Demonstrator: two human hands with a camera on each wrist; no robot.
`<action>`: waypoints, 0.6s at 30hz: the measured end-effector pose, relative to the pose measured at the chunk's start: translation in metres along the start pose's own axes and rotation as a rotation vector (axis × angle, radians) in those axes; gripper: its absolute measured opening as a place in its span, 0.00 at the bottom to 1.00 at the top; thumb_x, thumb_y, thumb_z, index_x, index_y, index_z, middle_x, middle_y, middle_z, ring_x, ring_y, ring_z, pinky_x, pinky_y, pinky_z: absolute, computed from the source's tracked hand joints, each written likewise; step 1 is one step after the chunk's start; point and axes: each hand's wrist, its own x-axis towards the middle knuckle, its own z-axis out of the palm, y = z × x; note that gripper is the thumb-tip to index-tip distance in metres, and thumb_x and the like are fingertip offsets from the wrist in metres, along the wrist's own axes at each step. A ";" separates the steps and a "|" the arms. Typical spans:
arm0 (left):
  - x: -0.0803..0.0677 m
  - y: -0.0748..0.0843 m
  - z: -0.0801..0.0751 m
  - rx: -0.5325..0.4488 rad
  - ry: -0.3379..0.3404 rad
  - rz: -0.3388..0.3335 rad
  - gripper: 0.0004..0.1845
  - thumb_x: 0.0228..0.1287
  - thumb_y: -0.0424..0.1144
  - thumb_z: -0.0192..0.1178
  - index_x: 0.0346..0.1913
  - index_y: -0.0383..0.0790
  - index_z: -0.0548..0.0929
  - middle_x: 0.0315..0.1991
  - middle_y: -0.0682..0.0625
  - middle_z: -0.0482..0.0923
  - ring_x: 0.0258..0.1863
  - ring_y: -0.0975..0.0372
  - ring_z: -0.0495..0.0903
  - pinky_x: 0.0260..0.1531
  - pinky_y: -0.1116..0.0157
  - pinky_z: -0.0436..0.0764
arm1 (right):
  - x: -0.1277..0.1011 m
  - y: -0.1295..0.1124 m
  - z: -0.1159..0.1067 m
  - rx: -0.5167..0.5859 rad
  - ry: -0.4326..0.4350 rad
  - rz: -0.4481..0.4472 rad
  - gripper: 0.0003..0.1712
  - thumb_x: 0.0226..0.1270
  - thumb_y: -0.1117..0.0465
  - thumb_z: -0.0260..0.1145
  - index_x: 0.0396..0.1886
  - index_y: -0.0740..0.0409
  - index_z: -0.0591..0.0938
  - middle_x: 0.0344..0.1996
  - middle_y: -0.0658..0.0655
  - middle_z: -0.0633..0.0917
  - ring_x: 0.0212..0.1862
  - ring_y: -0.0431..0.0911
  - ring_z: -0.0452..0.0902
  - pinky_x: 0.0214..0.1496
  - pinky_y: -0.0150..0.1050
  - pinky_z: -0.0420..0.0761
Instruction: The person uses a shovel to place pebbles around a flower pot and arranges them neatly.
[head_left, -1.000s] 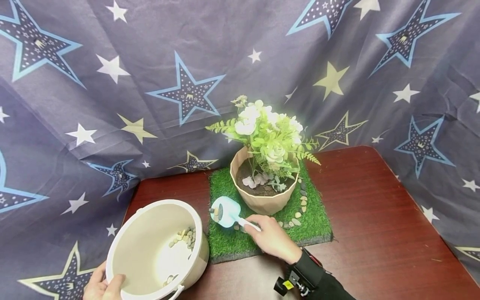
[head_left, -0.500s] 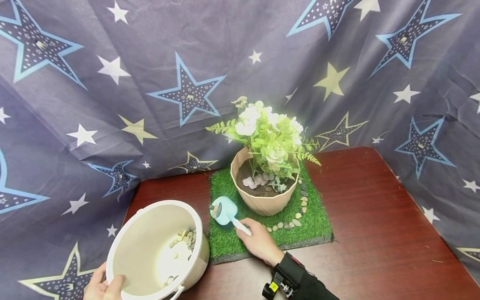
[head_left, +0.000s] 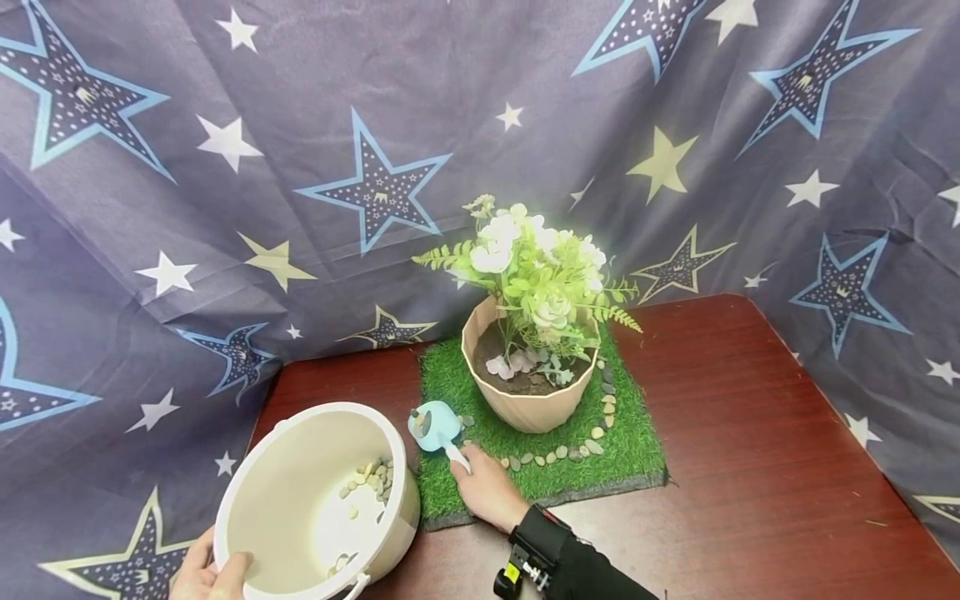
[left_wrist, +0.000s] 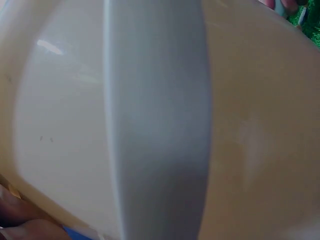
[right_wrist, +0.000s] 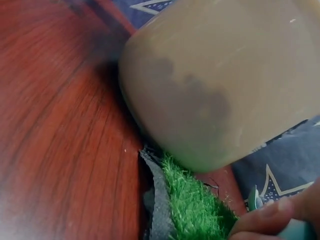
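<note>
The right hand has its grip closed around the white handle of a small light-blue plastic scoop, which hovers over the near left corner of the square green artificial-grass mat with a few pebbles in its bowl. The left hand grips the near rim of a round cream plastic bucket, thumb hooked over the edge; the bucket stands on the dark red wooden table, touching the mat's left edge, with small grey and tan pebbles inside. A beige faceted flowerpot with green and white artificial flowers stands on the mat, with a curved row of pebbles lying along its front and right side.
</note>
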 end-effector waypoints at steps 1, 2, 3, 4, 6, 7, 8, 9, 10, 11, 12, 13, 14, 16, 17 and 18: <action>0.000 0.000 0.001 -0.001 0.002 -0.001 0.26 0.66 0.27 0.51 0.46 0.71 0.68 0.18 0.71 0.80 0.17 0.71 0.83 0.20 0.69 0.86 | 0.001 0.000 0.002 -0.009 0.003 0.005 0.10 0.79 0.58 0.58 0.48 0.60 0.80 0.30 0.56 0.79 0.28 0.43 0.70 0.29 0.38 0.71; 0.000 0.000 0.001 -0.003 0.004 -0.002 0.26 0.66 0.27 0.51 0.46 0.71 0.68 0.18 0.71 0.80 0.17 0.71 0.83 0.20 0.69 0.86 | 0.002 0.000 0.004 -0.006 0.002 0.020 0.10 0.79 0.58 0.58 0.48 0.59 0.80 0.29 0.55 0.78 0.27 0.42 0.70 0.29 0.38 0.70; 0.000 0.000 0.001 -0.015 0.006 -0.002 0.26 0.66 0.26 0.51 0.46 0.71 0.68 0.18 0.71 0.80 0.17 0.71 0.83 0.20 0.70 0.86 | 0.003 0.000 0.006 0.016 -0.001 0.027 0.10 0.79 0.58 0.57 0.48 0.60 0.80 0.28 0.54 0.78 0.25 0.42 0.70 0.27 0.37 0.70; 0.000 0.000 0.002 -0.025 0.008 -0.003 0.26 0.66 0.26 0.51 0.46 0.71 0.69 0.18 0.70 0.80 0.17 0.72 0.83 0.20 0.70 0.86 | 0.005 0.000 0.008 0.055 -0.008 0.041 0.10 0.80 0.58 0.57 0.47 0.60 0.80 0.24 0.51 0.74 0.22 0.41 0.68 0.24 0.36 0.67; 0.000 0.000 0.002 -0.039 0.006 -0.002 0.27 0.66 0.26 0.51 0.46 0.71 0.69 0.18 0.70 0.81 0.18 0.72 0.83 0.20 0.70 0.85 | 0.006 0.001 0.013 0.119 -0.011 0.055 0.10 0.80 0.59 0.57 0.47 0.61 0.79 0.22 0.48 0.72 0.19 0.40 0.67 0.20 0.34 0.66; 0.000 0.000 0.002 -0.046 0.005 -0.003 0.27 0.66 0.25 0.51 0.46 0.71 0.69 0.18 0.69 0.81 0.18 0.72 0.83 0.20 0.70 0.85 | 0.007 0.001 0.014 0.148 -0.013 0.062 0.10 0.80 0.59 0.57 0.47 0.62 0.79 0.21 0.47 0.72 0.17 0.39 0.67 0.19 0.33 0.66; 0.000 0.000 0.002 -0.048 0.005 -0.003 0.27 0.66 0.25 0.51 0.46 0.71 0.69 0.18 0.69 0.81 0.18 0.72 0.83 0.20 0.70 0.85 | 0.008 0.001 0.016 0.171 -0.015 0.071 0.11 0.80 0.59 0.57 0.47 0.62 0.79 0.21 0.47 0.72 0.16 0.39 0.67 0.19 0.33 0.66; 0.000 0.000 0.002 -0.047 0.006 -0.001 0.26 0.66 0.25 0.51 0.46 0.70 0.69 0.18 0.69 0.81 0.18 0.71 0.83 0.20 0.70 0.86 | 0.008 0.002 0.018 0.185 -0.012 0.074 0.11 0.80 0.59 0.57 0.47 0.63 0.79 0.21 0.48 0.72 0.16 0.40 0.67 0.18 0.34 0.66; 0.000 0.000 0.002 -0.040 0.008 0.001 0.26 0.66 0.25 0.51 0.46 0.70 0.69 0.18 0.69 0.81 0.18 0.71 0.83 0.20 0.70 0.86 | 0.008 0.002 0.019 0.186 -0.007 0.079 0.11 0.80 0.59 0.56 0.47 0.63 0.79 0.21 0.47 0.72 0.16 0.40 0.67 0.19 0.34 0.66; -0.001 0.000 0.002 -0.033 0.010 0.005 0.26 0.66 0.25 0.51 0.46 0.70 0.69 0.18 0.69 0.81 0.18 0.71 0.83 0.20 0.69 0.86 | 0.009 0.002 0.020 0.181 -0.003 0.083 0.11 0.80 0.59 0.56 0.47 0.63 0.79 0.21 0.48 0.72 0.16 0.40 0.67 0.20 0.34 0.66; -0.001 0.000 0.003 -0.027 0.015 0.010 0.26 0.66 0.25 0.51 0.46 0.69 0.69 0.18 0.70 0.81 0.18 0.72 0.83 0.20 0.69 0.86 | 0.009 0.002 0.021 0.179 0.002 0.087 0.12 0.81 0.59 0.56 0.47 0.63 0.79 0.21 0.48 0.72 0.17 0.40 0.67 0.21 0.35 0.67; -0.001 0.000 0.003 -0.019 0.021 0.013 0.26 0.66 0.26 0.51 0.46 0.69 0.69 0.18 0.70 0.81 0.17 0.72 0.83 0.20 0.69 0.86 | 0.010 0.002 0.022 0.182 0.007 0.091 0.12 0.81 0.59 0.56 0.47 0.63 0.79 0.21 0.48 0.72 0.17 0.40 0.66 0.22 0.35 0.67; -0.001 0.000 0.003 -0.009 0.025 0.018 0.25 0.66 0.26 0.51 0.46 0.69 0.69 0.18 0.71 0.80 0.17 0.72 0.83 0.19 0.69 0.86 | 0.011 0.003 0.024 0.194 0.009 0.097 0.11 0.81 0.59 0.55 0.47 0.63 0.79 0.21 0.48 0.72 0.16 0.40 0.66 0.22 0.35 0.66; -0.001 0.000 0.003 -0.012 0.031 0.023 0.25 0.65 0.25 0.51 0.46 0.68 0.69 0.18 0.71 0.80 0.17 0.72 0.83 0.19 0.69 0.86 | 0.012 0.003 0.026 0.223 0.015 0.107 0.11 0.81 0.59 0.55 0.46 0.63 0.78 0.20 0.47 0.71 0.15 0.39 0.66 0.20 0.34 0.66; -0.001 0.000 0.003 -0.018 0.032 0.024 0.25 0.65 0.25 0.51 0.46 0.68 0.69 0.18 0.71 0.80 0.17 0.72 0.83 0.19 0.69 0.85 | 0.013 0.003 0.027 0.245 0.014 0.116 0.11 0.82 0.59 0.54 0.46 0.62 0.77 0.20 0.47 0.71 0.15 0.39 0.65 0.19 0.33 0.66; -0.001 0.000 0.003 -0.026 0.030 0.022 0.25 0.65 0.25 0.51 0.46 0.68 0.70 0.18 0.70 0.80 0.17 0.72 0.83 0.19 0.69 0.85 | 0.014 0.003 0.028 0.266 0.014 0.124 0.11 0.82 0.59 0.54 0.46 0.62 0.77 0.19 0.47 0.71 0.14 0.39 0.65 0.18 0.33 0.65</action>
